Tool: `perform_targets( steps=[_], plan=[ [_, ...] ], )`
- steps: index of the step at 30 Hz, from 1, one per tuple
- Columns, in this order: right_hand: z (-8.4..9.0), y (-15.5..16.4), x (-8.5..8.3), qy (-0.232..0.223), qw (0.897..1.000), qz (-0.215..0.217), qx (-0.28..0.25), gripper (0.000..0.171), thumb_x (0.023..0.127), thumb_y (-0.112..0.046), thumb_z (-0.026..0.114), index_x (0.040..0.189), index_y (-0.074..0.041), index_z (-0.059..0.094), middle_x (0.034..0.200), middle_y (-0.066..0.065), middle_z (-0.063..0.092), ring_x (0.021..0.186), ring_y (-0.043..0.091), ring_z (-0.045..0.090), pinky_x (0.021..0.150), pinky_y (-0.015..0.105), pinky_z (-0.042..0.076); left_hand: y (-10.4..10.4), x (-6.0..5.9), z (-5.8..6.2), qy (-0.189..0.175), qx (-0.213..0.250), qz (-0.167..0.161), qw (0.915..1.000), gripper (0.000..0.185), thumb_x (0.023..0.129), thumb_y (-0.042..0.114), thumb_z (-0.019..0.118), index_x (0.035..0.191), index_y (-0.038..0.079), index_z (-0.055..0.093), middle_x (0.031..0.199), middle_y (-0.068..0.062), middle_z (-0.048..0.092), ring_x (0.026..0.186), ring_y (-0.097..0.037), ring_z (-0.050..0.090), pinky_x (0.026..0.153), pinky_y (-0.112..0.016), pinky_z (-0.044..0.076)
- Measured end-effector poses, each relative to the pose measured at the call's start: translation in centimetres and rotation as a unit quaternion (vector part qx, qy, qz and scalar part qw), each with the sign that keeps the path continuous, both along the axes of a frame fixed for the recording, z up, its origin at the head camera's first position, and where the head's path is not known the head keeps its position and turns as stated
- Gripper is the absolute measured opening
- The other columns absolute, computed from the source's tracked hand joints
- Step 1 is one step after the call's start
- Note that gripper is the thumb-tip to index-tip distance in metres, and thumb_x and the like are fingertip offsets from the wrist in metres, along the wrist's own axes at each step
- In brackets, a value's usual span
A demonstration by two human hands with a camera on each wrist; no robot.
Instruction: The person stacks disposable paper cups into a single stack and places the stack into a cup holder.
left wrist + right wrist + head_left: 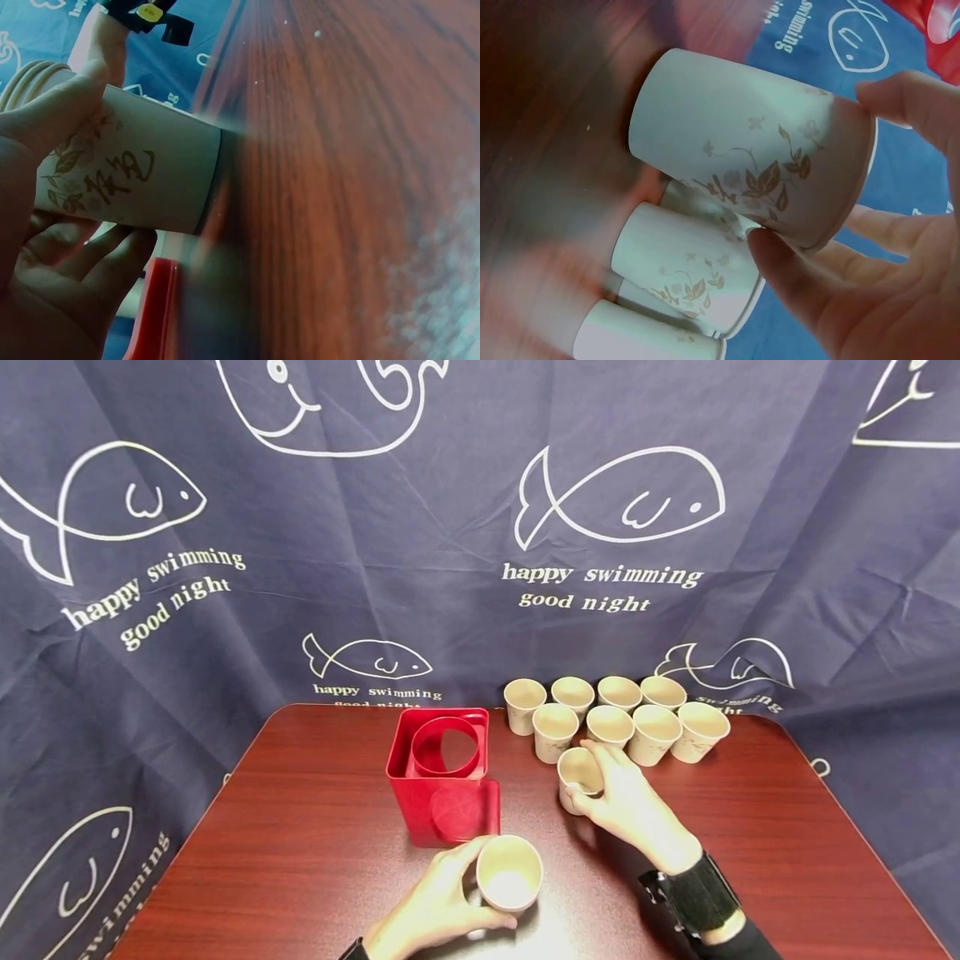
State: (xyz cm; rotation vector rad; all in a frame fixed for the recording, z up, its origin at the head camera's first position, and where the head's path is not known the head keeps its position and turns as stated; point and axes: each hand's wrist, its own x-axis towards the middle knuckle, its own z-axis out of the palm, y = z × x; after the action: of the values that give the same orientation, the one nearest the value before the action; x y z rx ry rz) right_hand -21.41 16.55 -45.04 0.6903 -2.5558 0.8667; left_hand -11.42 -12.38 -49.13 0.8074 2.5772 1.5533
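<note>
My left hand (442,902) grips a white paper cup (510,874) standing on the dark wooden table (300,860), just in front of a red square box (442,777). In the left wrist view the same cup (142,180) shows a leaf print, with my fingers (82,262) curled round it. My right hand (622,802) holds another paper cup (579,774) by its rim, right of the box. In the right wrist view that cup (750,150) is pinched between thumb and fingers.
Several more paper cups (615,714) stand in two rows at the table's far right, close behind my right hand. The red box holds a round red insert (447,747). A dark blue fish-print cloth (480,527) hangs behind and around the table.
</note>
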Motion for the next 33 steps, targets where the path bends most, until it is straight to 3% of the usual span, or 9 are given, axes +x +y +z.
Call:
perform_targets(
  steps=[11, 33],
  plan=[
    [1.2, -0.4, 0.7, 0.008, 1.000, 0.014, -0.004, 0.060, 0.082, -0.021, 0.083, 0.131, 0.004, 0.059, 0.125, 0.020, 0.065, 0.117, 0.034, 0.062, 0.099, 0.052, 0.053, 0.0, 0.0, -0.1, 0.017, 0.011, -0.005, 0.9998, 0.079, 0.071, 0.035, 0.096, 0.139, 0.032, 0.057, 0.124, 0.012, 0.070, 0.108, -0.008, 0.067, 0.100, -0.028, 0.055],
    [3.5, -1.4, 2.2, 0.050, 0.997, 0.056, 0.003, 0.059, 0.080, -0.025, 0.085, 0.130, -0.006, 0.061, 0.123, 0.007, 0.067, 0.112, 0.024, 0.064, 0.097, 0.038, 0.052, 0.2, 0.0, -0.1, 0.004, -0.002, 0.011, 0.9999, 0.079, 0.071, 0.040, 0.095, 0.139, 0.036, 0.056, 0.125, 0.015, 0.069, 0.109, -0.007, 0.067, 0.102, -0.030, 0.054]
  ],
)
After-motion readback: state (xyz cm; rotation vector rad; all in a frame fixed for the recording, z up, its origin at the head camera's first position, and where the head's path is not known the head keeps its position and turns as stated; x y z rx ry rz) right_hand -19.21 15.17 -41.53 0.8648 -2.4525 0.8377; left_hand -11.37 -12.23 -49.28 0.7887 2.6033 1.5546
